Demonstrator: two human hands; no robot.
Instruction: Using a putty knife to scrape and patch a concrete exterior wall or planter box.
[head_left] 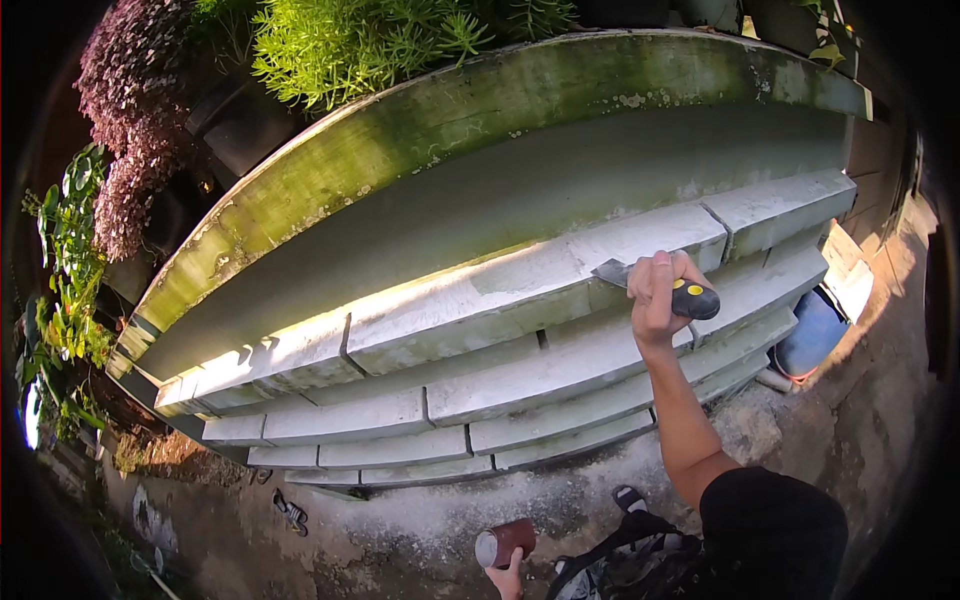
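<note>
Head view, right hand (pixel 655 295) gripping black-handled scraper (pixel 660 285) on white stepped wall (pixel 480 300), left hand (pixel 508 578) holding reddish can (pixel 505 543)

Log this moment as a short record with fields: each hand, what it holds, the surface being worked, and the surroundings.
right hand: right hand grips a scraper with a black handle and yellow dots, blade against the wall
left hand: left hand holds a reddish-brown can low down
surface: stepped white brick wall, several courses, under a mossy concrete ledge
surroundings: green and purple plants above; blue container at right; sandal on the ground
</note>
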